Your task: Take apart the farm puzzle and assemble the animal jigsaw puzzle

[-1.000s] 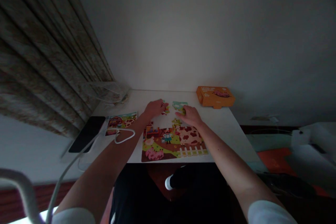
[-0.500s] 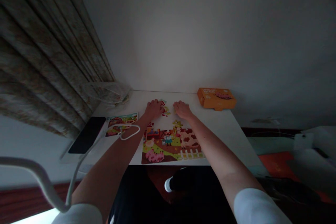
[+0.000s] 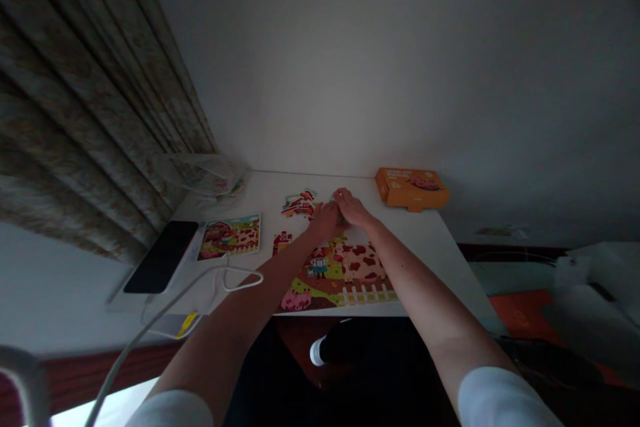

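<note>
My left hand (image 3: 326,219) and my right hand (image 3: 351,207) meet above the top edge of a partly joined farm jigsaw puzzle (image 3: 360,263). The fingers of my right hand are closed, with a small pale-green bit of what looks like a puzzle piece (image 3: 335,195) at their tips. Curled beside it, my left hand hides whatever its fingers hold. Several loose puzzle pieces (image 3: 299,204), red and green, lie just left of my hands. The joined part shows a spotted cow, a farmer, pink pigs and a white fence; my left forearm covers some of it.
An orange puzzle box (image 3: 417,197) stands at the back right of the white table (image 3: 425,250). To the left lie a farm picture card (image 3: 230,238), a black phone (image 3: 163,257) and a clear plastic bag (image 3: 215,177). A white cable (image 3: 165,313) crosses the left foreground.
My left hand has moved right, from the loose pieces to my right hand, uncovering those pieces. My right hand has shifted only slightly. The view has tilted a little.
</note>
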Motion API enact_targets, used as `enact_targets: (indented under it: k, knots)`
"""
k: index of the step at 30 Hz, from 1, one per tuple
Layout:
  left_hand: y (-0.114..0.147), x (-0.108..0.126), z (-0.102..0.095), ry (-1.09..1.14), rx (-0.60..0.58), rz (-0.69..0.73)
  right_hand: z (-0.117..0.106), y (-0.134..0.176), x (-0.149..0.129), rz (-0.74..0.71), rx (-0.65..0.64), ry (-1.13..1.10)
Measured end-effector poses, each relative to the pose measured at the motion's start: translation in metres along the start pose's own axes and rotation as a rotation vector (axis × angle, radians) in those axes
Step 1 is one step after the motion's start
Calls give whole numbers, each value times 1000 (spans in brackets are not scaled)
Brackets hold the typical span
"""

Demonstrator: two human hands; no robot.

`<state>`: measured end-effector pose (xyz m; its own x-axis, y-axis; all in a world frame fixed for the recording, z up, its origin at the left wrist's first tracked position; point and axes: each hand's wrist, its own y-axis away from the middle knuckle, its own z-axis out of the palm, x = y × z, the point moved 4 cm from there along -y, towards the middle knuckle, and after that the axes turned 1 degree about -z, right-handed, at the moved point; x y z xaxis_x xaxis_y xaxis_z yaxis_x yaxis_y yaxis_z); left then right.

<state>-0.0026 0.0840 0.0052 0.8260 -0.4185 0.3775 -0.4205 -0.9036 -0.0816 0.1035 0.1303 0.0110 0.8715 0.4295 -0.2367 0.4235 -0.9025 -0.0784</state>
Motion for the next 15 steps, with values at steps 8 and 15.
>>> enact_targets:
  k: [8, 15]
  knots:
    - [-10, 6, -11, -33, -56, 55, -4, 15, 6, 3, -28, -22]
    - [-6, -27, -39, -66, -12, -39, -25, 12, -1, 111, 112, -35]
